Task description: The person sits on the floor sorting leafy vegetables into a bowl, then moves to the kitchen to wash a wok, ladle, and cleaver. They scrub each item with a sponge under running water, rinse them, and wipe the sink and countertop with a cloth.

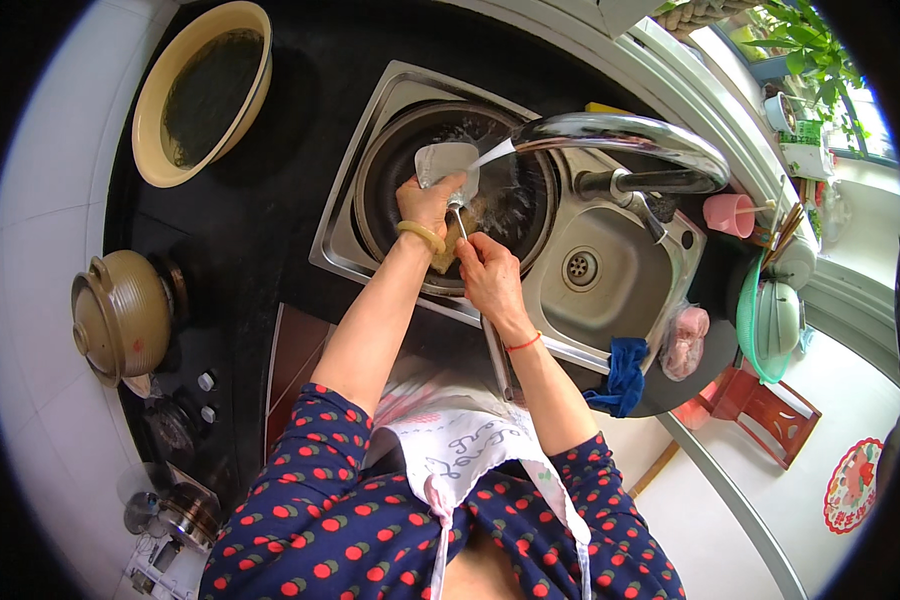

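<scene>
My left hand (425,206) grips a metal cooking spatula (439,159) where its broad blade meets the shank. My right hand (491,279) is closed around the spatula's handle, nearer to me. Water from the chrome faucet (622,135) runs onto the blade's right side. Under both hands lies a dark wok (382,176), set in the left sink basin, with water splashing inside it. Its long handle (499,364) sticks out over the counter edge towards me. A tan scrubbing pad (444,259) shows in the wok below my hands, partly hidden by them.
Right of the wok is a small sink basin (607,292); a blue cloth (621,375) hangs on its front edge. A green colander (751,330) and a pink cup (727,214) stand farther right. A cream basin (150,135) and a lidded clay pot (131,315) stand left.
</scene>
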`<action>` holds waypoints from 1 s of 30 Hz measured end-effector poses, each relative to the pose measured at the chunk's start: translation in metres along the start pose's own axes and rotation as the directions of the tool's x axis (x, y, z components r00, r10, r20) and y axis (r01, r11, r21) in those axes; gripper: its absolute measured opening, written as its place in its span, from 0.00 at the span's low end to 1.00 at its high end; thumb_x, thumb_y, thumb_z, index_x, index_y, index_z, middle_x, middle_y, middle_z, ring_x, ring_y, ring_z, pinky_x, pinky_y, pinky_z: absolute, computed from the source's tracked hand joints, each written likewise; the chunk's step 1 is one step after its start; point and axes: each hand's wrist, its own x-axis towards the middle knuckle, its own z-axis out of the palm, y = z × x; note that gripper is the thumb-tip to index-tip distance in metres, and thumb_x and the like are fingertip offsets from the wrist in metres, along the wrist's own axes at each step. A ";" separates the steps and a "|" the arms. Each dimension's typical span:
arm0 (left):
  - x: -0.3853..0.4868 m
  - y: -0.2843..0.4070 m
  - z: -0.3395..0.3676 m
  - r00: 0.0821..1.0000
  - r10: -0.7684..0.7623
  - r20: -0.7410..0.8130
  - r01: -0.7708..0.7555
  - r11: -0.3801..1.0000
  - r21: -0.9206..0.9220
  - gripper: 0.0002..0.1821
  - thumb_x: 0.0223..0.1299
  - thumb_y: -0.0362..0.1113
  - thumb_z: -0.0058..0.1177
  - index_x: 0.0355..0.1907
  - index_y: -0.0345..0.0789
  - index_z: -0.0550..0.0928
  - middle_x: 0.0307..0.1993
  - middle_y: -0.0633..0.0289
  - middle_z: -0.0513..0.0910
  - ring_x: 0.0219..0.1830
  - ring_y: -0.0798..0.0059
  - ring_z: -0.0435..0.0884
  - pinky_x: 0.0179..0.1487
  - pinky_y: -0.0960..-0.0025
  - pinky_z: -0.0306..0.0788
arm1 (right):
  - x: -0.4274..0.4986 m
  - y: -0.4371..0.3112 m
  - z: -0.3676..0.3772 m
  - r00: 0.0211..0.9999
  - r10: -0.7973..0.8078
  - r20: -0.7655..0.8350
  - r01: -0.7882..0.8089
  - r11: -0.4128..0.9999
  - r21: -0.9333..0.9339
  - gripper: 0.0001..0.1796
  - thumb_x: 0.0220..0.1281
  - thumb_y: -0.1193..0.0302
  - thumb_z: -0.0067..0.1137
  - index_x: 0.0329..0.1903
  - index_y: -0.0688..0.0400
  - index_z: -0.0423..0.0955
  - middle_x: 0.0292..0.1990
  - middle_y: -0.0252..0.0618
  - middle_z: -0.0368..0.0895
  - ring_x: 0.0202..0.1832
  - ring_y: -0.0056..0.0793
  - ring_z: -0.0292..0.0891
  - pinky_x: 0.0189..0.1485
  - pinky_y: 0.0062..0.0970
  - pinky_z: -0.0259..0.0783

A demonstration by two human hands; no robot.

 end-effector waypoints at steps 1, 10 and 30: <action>-0.003 0.003 0.002 1.000 -0.004 -0.001 0.004 1.000 0.012 0.19 0.54 0.19 0.74 0.50 0.26 0.87 0.45 0.56 0.91 0.41 0.68 0.91 0.47 0.64 0.86 | -0.001 0.001 0.002 1.000 -0.006 -0.004 0.006 1.000 -0.004 0.19 0.83 0.60 0.58 0.40 0.64 0.82 0.20 0.32 0.77 0.18 0.20 0.72 0.23 0.28 0.69; -0.009 0.011 -0.019 0.965 0.023 0.261 0.001 0.996 -0.090 0.15 0.66 0.22 0.65 0.54 0.24 0.86 0.48 0.54 0.91 0.43 0.63 0.92 0.50 0.60 0.88 | -0.005 -0.008 0.002 0.999 -0.043 -0.015 0.043 0.999 0.003 0.18 0.82 0.64 0.58 0.36 0.66 0.76 0.19 0.38 0.75 0.18 0.24 0.74 0.23 0.33 0.71; 0.011 0.001 -0.007 0.961 -0.234 0.148 0.263 0.939 -0.220 0.29 0.61 0.42 0.80 0.57 0.31 0.83 0.49 0.53 0.90 0.44 0.57 0.91 0.44 0.54 0.93 | 0.003 0.012 0.010 0.977 0.181 0.116 -0.212 0.905 0.370 0.21 0.85 0.59 0.52 0.45 0.63 0.85 0.22 0.38 0.79 0.23 0.25 0.78 0.27 0.32 0.72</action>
